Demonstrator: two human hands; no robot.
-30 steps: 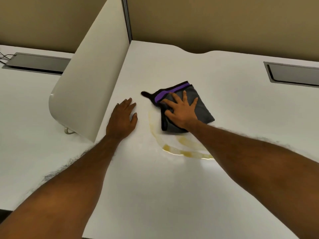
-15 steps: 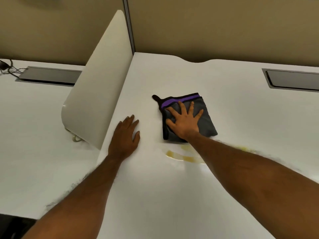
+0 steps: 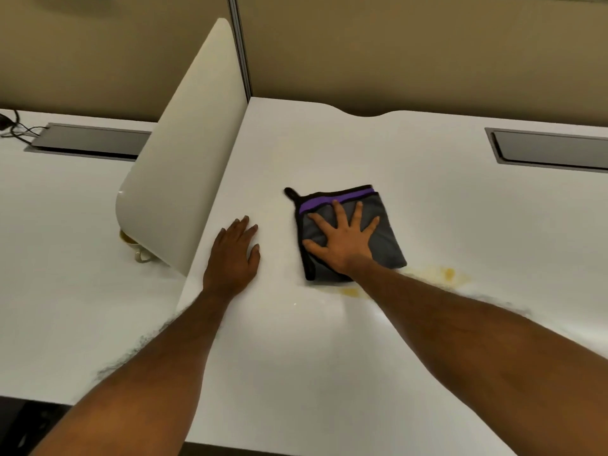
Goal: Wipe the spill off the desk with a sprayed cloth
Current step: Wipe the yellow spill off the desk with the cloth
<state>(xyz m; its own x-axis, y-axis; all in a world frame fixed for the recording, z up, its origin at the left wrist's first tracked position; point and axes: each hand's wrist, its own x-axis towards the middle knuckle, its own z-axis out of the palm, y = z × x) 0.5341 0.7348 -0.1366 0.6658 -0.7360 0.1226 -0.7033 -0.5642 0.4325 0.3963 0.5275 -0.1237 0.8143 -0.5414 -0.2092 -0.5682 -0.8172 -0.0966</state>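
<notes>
A folded grey cloth [image 3: 388,245] with a purple stripe and black edging lies flat on the white desk [image 3: 329,373]. My right hand [image 3: 342,240] presses down on it, fingers spread and straight. Yellowish spill [image 3: 449,274] shows as a faint smear just right of the cloth's near corner, with a small patch by my right wrist at its near edge. My left hand [image 3: 235,255] rests flat on the bare desk to the left of the cloth, fingers straight, holding nothing.
A cream divider panel [image 3: 187,192] stands at the left of the desk. A cup [image 3: 136,250] peeks out behind its near end. Grey cable hatches sit at the far right [image 3: 552,149] and on the neighbouring desk [image 3: 92,139]. A beige partition wall runs along the back.
My right hand has slid the cloth over the spill; the long yellow arc to its left is gone, and less liquid shows near its front edge. My left hand stays planted.
</notes>
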